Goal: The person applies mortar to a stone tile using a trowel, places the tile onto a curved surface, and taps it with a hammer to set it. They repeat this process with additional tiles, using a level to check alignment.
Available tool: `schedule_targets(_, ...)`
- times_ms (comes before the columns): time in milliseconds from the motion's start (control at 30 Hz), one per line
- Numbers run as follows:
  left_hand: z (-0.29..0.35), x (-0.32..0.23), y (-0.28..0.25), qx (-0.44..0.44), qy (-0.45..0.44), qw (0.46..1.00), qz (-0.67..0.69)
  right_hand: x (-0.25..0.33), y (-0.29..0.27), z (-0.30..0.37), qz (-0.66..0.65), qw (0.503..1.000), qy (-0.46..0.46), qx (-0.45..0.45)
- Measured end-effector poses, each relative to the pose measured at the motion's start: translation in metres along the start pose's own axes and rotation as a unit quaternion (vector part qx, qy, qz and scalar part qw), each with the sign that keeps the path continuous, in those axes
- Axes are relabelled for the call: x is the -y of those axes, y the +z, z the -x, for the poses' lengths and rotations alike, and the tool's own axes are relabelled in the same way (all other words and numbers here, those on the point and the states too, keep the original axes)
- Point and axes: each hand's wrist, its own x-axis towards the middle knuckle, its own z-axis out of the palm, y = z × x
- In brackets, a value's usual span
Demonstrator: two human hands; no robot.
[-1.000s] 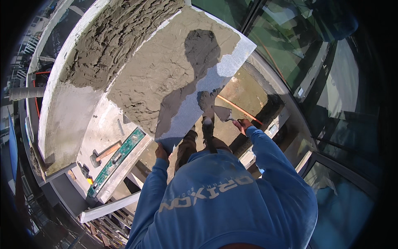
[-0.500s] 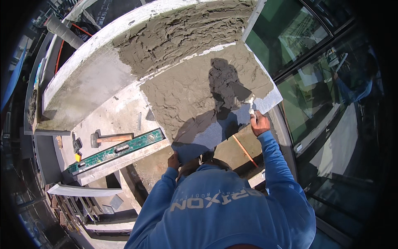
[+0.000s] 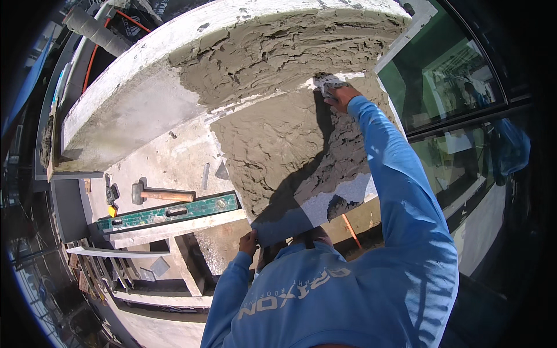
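Observation:
A blue-grey stone slab (image 3: 339, 200) lies before me, most of its top under wet grey mortar (image 3: 264, 142). Its near edge is bare apart from a dark lump of mortar. My left hand (image 3: 248, 242) is closed on the slab's near left corner. At the far edge, my right hand (image 3: 343, 97) grips a trowel (image 3: 326, 82), whose handle is mostly hidden by the fingers. The trowel is against the mortar beside the foot of the curved wall (image 3: 125, 116). Rough mortar (image 3: 284, 49) also coats the wall's inner face there.
Left of the slab, a green spirit level (image 3: 174, 213) lies on a ledge, with a wooden-handled hammer (image 3: 165, 195) just behind it. A black and yellow tool (image 3: 111, 197) sits farther left. Glass panes (image 3: 458, 75) stand close on the right.
My right hand has carried the trowel from the slab's near right part to its far edge, the arm stretching forward. My left hand stays on the corner. The view has shifted slightly.

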Motion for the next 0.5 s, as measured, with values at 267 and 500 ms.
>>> schedule_targets(267, 0.012, 0.016, 0.015, -0.069, -0.002, 0.992, 0.106, 0.013, 0.019, -0.087, 0.044, 0.994, 0.006, 0.096)
schedule_targets(500, 0.009, 0.007, 0.005, -0.070, -0.021, 0.996, 0.050, 0.038, 0.024, -0.076, -0.034, 0.999, -0.034, -0.011)
